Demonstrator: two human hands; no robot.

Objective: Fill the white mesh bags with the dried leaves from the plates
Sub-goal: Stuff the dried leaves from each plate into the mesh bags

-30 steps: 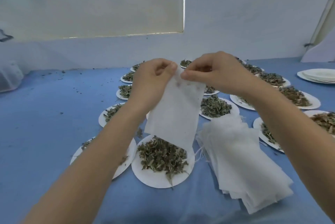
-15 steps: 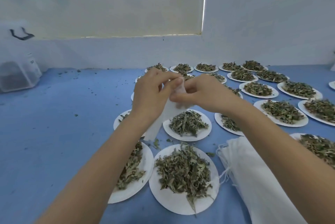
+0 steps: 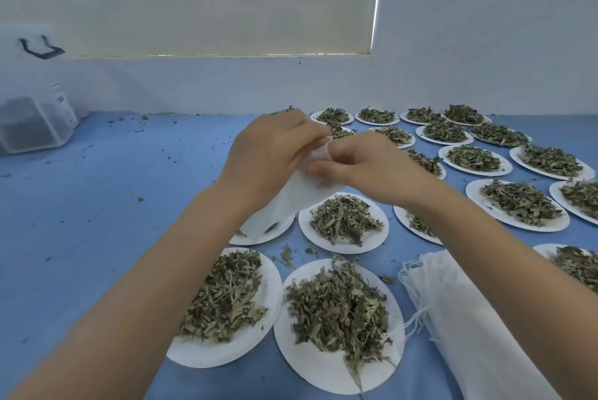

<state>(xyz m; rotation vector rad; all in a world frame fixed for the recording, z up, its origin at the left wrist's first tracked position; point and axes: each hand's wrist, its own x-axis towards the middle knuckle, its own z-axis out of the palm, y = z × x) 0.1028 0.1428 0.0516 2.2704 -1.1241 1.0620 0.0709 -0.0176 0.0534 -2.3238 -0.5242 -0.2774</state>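
Above the blue cloth-covered surface (image 3: 97,205) we hold one white mesh bag (image 3: 291,195) at its top edge, our left hand (image 3: 268,157) and right hand (image 3: 365,166) both with fingers curled and clamped on it. Its lower end hangs over white paper plates (image 3: 343,221) heaped with dried green leaves (image 3: 336,309). Beside our right forearm lies a stack of white mesh bags (image 3: 469,318).

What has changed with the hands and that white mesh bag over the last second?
Both hands, left hand and right hand, lowered the white mesh bag from hanging flat to bunched near the white paper plates of dried leaves, working its top. Both still pinch it; the stack of spare bags stays put.
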